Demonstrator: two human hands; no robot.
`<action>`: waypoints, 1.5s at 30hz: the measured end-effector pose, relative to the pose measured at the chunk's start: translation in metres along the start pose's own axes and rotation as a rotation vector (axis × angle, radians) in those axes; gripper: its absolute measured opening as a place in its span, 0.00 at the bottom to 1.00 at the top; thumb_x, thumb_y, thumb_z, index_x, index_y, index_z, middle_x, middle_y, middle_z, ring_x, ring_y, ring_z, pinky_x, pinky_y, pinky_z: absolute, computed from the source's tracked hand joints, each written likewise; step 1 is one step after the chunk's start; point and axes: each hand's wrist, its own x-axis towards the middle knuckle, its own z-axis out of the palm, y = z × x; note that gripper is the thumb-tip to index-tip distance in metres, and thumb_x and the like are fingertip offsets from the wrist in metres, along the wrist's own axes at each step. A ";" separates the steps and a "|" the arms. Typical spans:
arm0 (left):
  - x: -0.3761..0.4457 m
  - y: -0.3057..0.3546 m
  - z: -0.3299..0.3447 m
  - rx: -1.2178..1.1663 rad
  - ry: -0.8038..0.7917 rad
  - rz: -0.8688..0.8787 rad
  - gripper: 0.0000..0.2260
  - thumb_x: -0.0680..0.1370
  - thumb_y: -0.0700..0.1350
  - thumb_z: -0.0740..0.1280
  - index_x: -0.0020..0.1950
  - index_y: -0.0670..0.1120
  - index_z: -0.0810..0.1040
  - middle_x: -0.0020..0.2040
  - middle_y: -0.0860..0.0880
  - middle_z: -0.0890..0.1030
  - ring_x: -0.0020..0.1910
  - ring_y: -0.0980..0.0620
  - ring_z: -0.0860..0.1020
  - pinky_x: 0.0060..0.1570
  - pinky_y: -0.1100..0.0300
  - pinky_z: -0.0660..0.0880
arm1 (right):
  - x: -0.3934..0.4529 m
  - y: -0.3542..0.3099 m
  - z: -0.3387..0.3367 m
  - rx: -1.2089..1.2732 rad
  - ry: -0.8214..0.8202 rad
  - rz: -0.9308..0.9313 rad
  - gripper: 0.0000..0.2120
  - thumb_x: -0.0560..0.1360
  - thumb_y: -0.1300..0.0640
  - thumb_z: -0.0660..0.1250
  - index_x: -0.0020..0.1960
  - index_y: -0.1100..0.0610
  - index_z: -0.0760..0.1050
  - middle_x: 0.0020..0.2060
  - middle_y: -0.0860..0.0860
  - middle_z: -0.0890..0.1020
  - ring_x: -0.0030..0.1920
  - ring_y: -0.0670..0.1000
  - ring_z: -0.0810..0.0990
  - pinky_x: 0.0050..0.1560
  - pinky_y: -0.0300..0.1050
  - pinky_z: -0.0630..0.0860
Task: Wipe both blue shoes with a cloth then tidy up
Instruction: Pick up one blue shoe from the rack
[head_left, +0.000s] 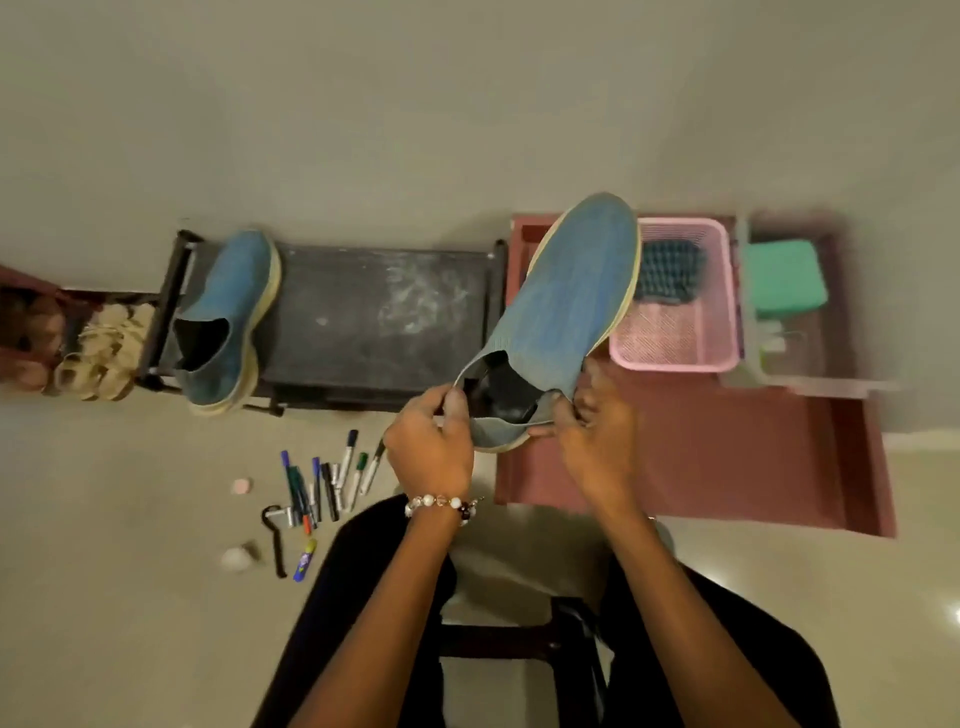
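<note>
Two hands hold one blue shoe (566, 306) up in the air, toe pointing away from the person. The left hand (431, 447) pinches the near left edge of the shoe's opening between thumb and fingers, and the right hand (597, 441) pinches the opposite edge at the heel, so both grips are closed on the shoe's collar. A beaded bracelet (441, 505) sits on the left wrist.

The held shoe hangs over the gap between a dark low surface (374, 322) and a reddish-brown tray (727, 457) lying on the floor to the right. Its toe overlaps the view of a pink plastic basket (675, 343) that stands on the tray; inside the basket lies a dark bumpy item (670, 275) that I cannot identify. Just right of the basket is a clear container (810, 374) with a green block (784, 278) in it.

The second blue shoe (228, 322) rests on the left end of the dark surface, toe away from the person, its heel reaching past the near edge. Left of the surface sits a pair of tan sandals (104, 353).

On the floor in front of the surface lies a loose bunch of marker pens (322, 483), with a black hooked tool (274, 540) and a blue tube (305, 560) near them. No cloth can be made out anywhere in view.
</note>
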 end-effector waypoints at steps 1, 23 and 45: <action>-0.011 0.000 0.011 -0.008 0.007 0.063 0.09 0.76 0.45 0.65 0.43 0.46 0.85 0.33 0.48 0.81 0.35 0.51 0.78 0.36 0.62 0.70 | -0.005 0.009 -0.013 0.030 0.046 -0.004 0.22 0.74 0.65 0.64 0.64 0.46 0.70 0.24 0.42 0.76 0.30 0.51 0.82 0.36 0.49 0.82; -0.080 -0.025 0.015 -0.026 -0.384 0.424 0.15 0.78 0.49 0.66 0.63 0.46 0.78 0.55 0.47 0.82 0.54 0.50 0.79 0.56 0.57 0.75 | -0.083 0.072 -0.034 0.451 0.449 0.401 0.09 0.71 0.71 0.60 0.50 0.66 0.74 0.46 0.60 0.82 0.30 0.56 0.84 0.37 0.46 0.82; 0.067 0.030 0.119 -0.124 -0.427 0.298 0.10 0.79 0.34 0.62 0.57 0.38 0.79 0.49 0.43 0.82 0.39 0.52 0.80 0.34 0.72 0.77 | 0.164 0.055 -0.063 -1.048 0.079 -0.192 0.18 0.75 0.61 0.65 0.64 0.62 0.70 0.60 0.61 0.76 0.61 0.61 0.72 0.62 0.54 0.71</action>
